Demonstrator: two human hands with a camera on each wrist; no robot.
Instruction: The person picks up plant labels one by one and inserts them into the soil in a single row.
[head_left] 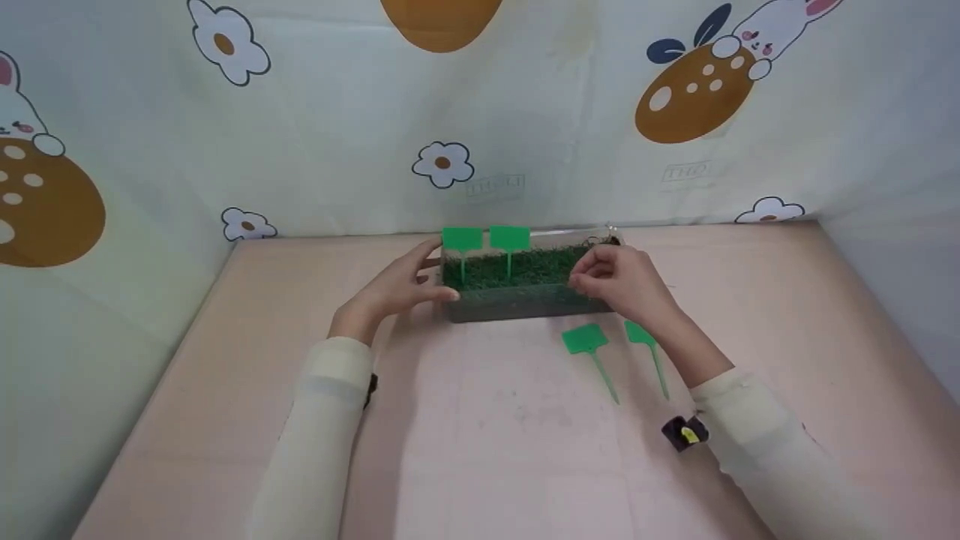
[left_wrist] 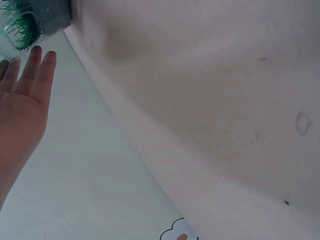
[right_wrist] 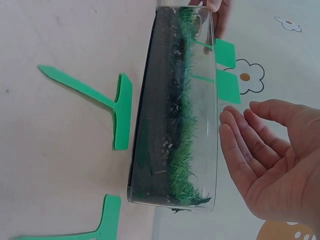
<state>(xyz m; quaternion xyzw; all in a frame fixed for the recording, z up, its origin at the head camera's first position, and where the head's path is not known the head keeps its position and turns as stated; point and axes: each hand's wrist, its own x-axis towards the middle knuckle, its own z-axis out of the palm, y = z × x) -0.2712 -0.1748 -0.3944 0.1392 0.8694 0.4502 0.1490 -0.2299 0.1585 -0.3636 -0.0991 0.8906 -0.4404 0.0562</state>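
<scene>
A clear planter box (head_left: 525, 304) filled with dark soil and green grass (head_left: 547, 264) stands toward the back of the table. Two green plant labels (head_left: 463, 238) are upright in the grass near its left end. My left hand (head_left: 401, 283) holds that end, thumb at the front wall and fingers at the side and back. Above the right part of the box is my right hand (head_left: 619, 279); in the right wrist view its fingers (right_wrist: 240, 155) are loosely bent, with nothing between them and the thumb. In front of the box lie two more labels, one (head_left: 585, 339) left of the other (head_left: 641, 334).
The pink-covered table (head_left: 480, 450) meets a pale patterned curtain (head_left: 337, 150) right behind the box, with more curtain at both sides. A small dark device (head_left: 685, 433) is at the right sleeve. The right forearm partly overlaps the right-hand loose label.
</scene>
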